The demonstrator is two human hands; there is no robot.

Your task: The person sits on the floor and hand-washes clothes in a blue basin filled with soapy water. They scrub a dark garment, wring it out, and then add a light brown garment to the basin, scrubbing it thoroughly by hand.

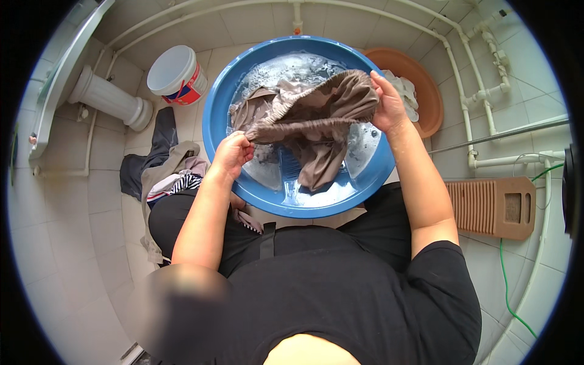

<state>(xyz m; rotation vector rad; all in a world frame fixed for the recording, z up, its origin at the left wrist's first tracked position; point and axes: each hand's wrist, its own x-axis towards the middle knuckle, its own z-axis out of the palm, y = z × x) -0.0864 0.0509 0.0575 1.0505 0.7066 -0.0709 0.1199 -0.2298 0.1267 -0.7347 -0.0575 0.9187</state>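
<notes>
Holding the brown garment by its gathered band, the left grip pinches the near edge and the right grip clasps the far end. The garment hangs spread over the blue basin, above suds; whether its lowest folds touch the water, I can't tell. Wet, soapy cloth could slide from the left grip's narrow pinch and splash the black trousers. Pulling too hard might overstretch the band; swinging left could drip on the piled clothes.
</notes>
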